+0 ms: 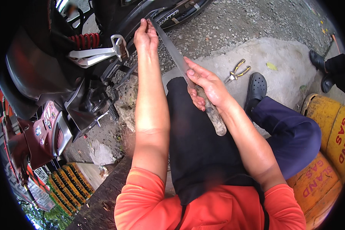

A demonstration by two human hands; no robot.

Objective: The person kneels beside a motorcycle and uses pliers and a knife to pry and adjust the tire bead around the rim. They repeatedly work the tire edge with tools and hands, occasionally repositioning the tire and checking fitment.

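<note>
A machete (173, 51) with a long grey blade and a worn, pale wooden handle (215, 119) lies slantwise over my lap, its tip pointing away from me. My right hand (207, 83) is closed around it where blade meets handle, the thumb on the flat of the blade. Up at the tip, the fingers of my left hand (146, 37) hold the blade's end; their exact grip is partly hidden. Beneath the handle is a black cloth (197, 142) spread over my lap.
Pliers with yellow-and-black handles (239, 71) lie on the concrete to the right. A dark motorcycle (38, 73) with a silver footrest stands at left. Yellow and orange gas cylinders (314, 180) are at lower right. Another person's dark shoes (318, 63) show at far right.
</note>
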